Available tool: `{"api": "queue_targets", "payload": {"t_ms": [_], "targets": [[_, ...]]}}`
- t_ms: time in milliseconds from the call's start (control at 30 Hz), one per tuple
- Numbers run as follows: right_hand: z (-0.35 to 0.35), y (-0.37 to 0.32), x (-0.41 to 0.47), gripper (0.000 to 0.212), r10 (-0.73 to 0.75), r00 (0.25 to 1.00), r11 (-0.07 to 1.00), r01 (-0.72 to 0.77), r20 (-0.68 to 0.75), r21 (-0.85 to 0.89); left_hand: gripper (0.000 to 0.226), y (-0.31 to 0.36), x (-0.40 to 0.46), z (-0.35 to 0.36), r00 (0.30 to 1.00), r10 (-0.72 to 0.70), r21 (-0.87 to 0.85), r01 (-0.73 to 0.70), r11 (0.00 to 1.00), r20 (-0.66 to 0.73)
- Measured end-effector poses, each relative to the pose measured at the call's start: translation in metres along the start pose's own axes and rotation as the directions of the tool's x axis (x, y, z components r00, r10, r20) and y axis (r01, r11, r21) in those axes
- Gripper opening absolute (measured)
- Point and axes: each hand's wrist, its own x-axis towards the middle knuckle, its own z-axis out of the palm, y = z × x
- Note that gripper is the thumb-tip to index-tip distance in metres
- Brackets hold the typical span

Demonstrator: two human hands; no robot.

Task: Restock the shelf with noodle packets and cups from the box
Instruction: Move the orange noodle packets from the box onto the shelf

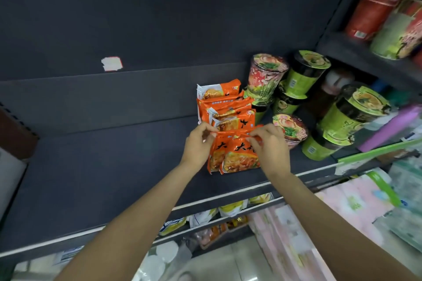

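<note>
On the dark shelf (96,166), a row of orange noodle packets (225,107) is standing on edge, running from the back wall toward the front lip, with two front packets (235,157) leaning upright nearest the person. Just right of the row, green noodle cups (306,77) and red-patterned cups (266,75) are sitting stacked and tilted against each other. Both hands are reaching in at the front packets' top edge: the left hand (198,143) is pinching the top left corner between thumb and curled fingers (206,130), and the right hand (271,146) is pinching the top right corner, its fingers bent over the crimped seal. The packets' lower edges are resting on the shelf, below and between the two hands. The right side is blurring badly, so the goods on the neighbouring rack (388,18) are hard to make out. Lower shelves with yellow packs (230,209) are partly being cut off by the shelf lip. The box is not showing in this view
</note>
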Motion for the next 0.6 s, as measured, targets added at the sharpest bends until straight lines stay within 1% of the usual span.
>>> {"api": "queue_targets", "payload": {"t_ms": [67,133,233,400,500,600], "targets": [[0.005,0.004,0.0,0.011,-0.012,1.0,1.0,0.012,0.028,-0.009,0.013,-0.001,-0.001,-0.002,1.0,-0.011,0.093,0.011,0.996,0.006],[0.008,0.008,-0.001,0.013,-0.03,0.998,0.999,0.031,0.063,-0.014,0.014,-0.003,-0.003,-0.004,0.999,-0.044,0.133,0.043,0.99,0.003],[0.008,0.012,-0.002,0.014,-0.062,0.995,0.998,0.064,0.076,-0.026,0.015,0.0,-0.007,-0.003,0.995,-0.092,0.139,0.085,0.987,0.042],[0.008,0.016,-0.005,0.014,-0.129,0.982,0.99,0.136,0.136,-0.04,0.026,0.009,-0.013,0.003,0.992,-0.106,0.182,0.091,0.979,0.075],[0.008,0.014,-0.004,0.01,-0.123,0.982,0.991,0.129,0.146,-0.03,0.033,0.012,-0.017,0.005,0.987,-0.134,0.18,0.116,0.977,0.093],[0.01,0.008,0.003,0.01,-0.111,0.988,0.993,0.114,0.107,-0.019,0.036,0.014,-0.018,0.005,0.985,-0.138,0.152,0.121,0.981,0.102]]}}
